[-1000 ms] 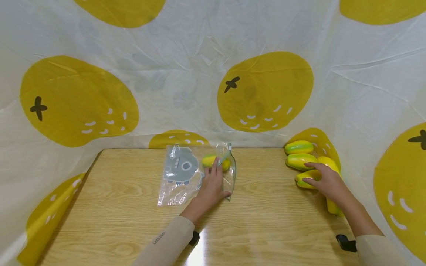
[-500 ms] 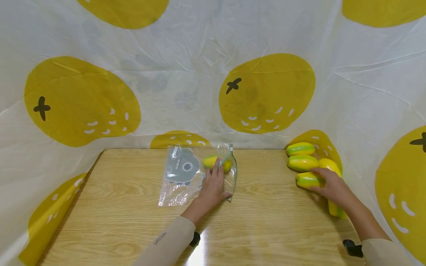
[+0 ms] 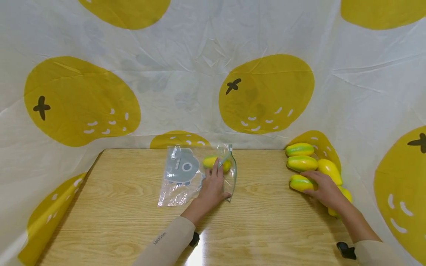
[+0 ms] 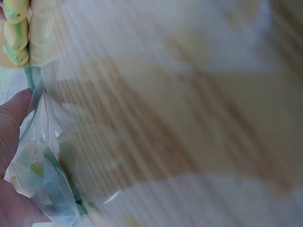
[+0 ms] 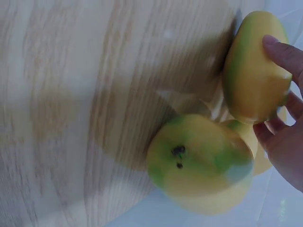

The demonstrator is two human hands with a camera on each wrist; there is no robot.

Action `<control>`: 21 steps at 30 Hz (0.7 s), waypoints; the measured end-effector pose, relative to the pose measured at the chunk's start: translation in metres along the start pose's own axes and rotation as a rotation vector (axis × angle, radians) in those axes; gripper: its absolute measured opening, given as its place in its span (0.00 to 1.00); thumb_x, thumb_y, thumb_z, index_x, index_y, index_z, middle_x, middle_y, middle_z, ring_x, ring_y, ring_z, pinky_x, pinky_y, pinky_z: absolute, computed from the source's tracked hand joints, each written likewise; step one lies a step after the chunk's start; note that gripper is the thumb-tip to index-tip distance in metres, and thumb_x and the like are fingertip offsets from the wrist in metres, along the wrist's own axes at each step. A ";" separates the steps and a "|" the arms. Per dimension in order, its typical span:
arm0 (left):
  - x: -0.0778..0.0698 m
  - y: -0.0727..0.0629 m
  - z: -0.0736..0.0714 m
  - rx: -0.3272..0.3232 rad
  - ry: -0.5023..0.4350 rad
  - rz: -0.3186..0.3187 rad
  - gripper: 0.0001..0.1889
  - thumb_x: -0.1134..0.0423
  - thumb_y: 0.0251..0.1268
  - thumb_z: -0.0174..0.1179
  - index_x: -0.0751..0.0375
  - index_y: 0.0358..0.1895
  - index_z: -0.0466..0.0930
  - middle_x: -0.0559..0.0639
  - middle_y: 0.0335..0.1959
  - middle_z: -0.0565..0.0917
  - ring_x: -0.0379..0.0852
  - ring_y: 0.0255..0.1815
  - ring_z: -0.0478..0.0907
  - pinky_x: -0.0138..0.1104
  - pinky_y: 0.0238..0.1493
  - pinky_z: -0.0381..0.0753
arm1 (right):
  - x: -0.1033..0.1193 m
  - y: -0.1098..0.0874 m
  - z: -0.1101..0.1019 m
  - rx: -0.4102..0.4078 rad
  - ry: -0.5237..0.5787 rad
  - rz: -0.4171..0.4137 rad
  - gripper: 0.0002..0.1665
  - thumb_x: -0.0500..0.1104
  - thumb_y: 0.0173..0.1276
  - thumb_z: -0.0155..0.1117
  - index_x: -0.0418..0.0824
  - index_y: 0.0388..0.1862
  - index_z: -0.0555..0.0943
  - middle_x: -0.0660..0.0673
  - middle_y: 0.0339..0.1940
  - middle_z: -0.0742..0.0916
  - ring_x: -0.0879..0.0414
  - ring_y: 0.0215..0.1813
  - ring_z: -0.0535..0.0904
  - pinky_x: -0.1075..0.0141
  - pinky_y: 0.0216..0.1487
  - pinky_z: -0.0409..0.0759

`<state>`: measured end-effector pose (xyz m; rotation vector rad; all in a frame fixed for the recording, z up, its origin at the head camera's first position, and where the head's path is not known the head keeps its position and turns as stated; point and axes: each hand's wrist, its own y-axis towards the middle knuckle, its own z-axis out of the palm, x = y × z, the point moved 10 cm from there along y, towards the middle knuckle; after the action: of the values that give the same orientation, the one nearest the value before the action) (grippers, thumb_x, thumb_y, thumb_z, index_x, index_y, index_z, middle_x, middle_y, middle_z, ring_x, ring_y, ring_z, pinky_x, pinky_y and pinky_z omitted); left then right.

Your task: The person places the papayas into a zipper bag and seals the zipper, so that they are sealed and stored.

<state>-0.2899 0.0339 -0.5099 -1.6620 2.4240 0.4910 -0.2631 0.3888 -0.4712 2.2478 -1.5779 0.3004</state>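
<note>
The right grip pinches a yellow-green fruit between thumb and fingers.

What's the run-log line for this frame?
left hand: rests on clear zip bag | yellow fruit: seen through plastic | right hand: grips yellow-green fruit | other fruits: near right hand

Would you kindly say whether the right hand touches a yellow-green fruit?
Touching: in the right wrist view, the right hand rests its thumb on the fruit.
</note>
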 end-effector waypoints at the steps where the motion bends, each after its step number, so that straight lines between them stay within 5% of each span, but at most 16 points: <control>1: 0.000 0.000 0.000 0.001 0.004 0.002 0.64 0.40 0.39 0.84 0.68 0.78 0.58 0.58 0.86 0.45 0.65 0.68 0.68 0.50 0.49 0.86 | 0.001 -0.001 0.002 -0.002 -0.001 0.001 0.35 0.38 0.56 0.81 0.34 0.63 0.80 0.31 0.59 0.84 0.32 0.60 0.77 0.37 0.55 0.74; 21: -0.001 -0.001 -0.002 -0.029 0.028 0.017 0.64 0.38 0.39 0.83 0.68 0.77 0.59 0.60 0.86 0.47 0.64 0.66 0.69 0.50 0.45 0.87 | 0.028 0.006 0.004 -0.002 0.050 -0.012 0.44 0.38 0.57 0.81 0.35 0.71 0.72 0.31 0.66 0.79 0.31 0.66 0.72 0.35 0.59 0.71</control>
<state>-0.2889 0.0339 -0.5083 -1.6719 2.4643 0.5108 -0.2594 0.3613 -0.4628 2.2301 -1.5379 0.3486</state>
